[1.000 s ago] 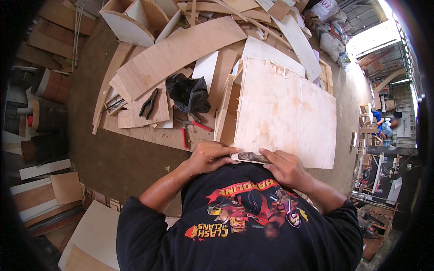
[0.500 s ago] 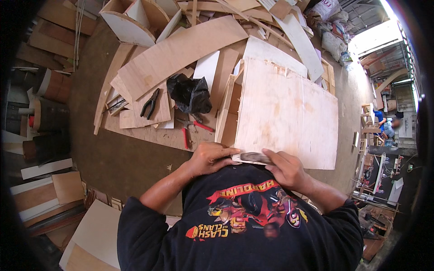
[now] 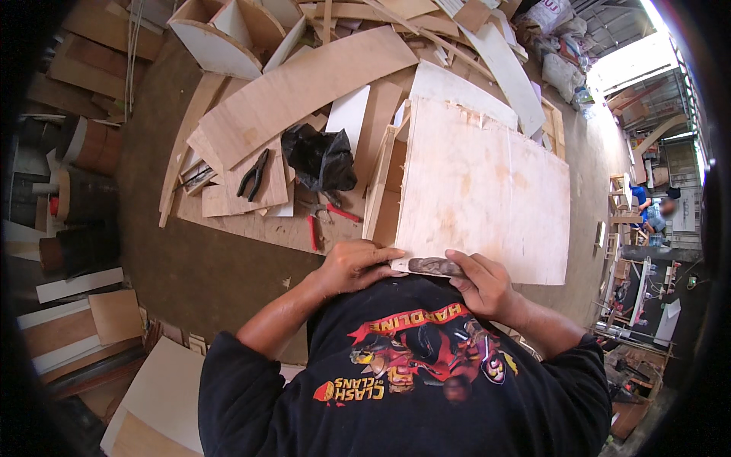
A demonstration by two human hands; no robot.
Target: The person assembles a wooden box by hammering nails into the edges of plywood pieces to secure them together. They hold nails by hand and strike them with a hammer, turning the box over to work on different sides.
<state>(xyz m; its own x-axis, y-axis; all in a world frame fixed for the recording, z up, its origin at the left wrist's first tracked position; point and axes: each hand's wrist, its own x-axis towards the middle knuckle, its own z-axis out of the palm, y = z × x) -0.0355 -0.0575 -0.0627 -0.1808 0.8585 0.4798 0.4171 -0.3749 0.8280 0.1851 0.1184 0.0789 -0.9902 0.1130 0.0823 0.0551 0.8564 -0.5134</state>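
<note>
A pale plywood box [image 3: 480,198] stands right in front of my body, its top panel marked with light brown patches. My left hand [image 3: 355,266] is closed at the panel's near left corner, with thumb and fingers pinching the edge. In my right hand [image 3: 483,286] is a flat, dark-smudged strip [image 3: 434,266], laid along the panel's near edge. Fingers are bent over the strip's right end. What exactly the strip is cannot be made out.
Left of the box lie black-handled pliers [image 3: 253,175], red-handled pliers [image 3: 327,219] and a crumpled black plastic bag [image 3: 320,158]. A long curved plywood piece [image 3: 312,95] and several offcuts cover the far side. Another person [image 3: 653,213] sits at the far right.
The right hand and the dark strip have shifted slightly to the right along the edge. The left hand stays at the corner.
</note>
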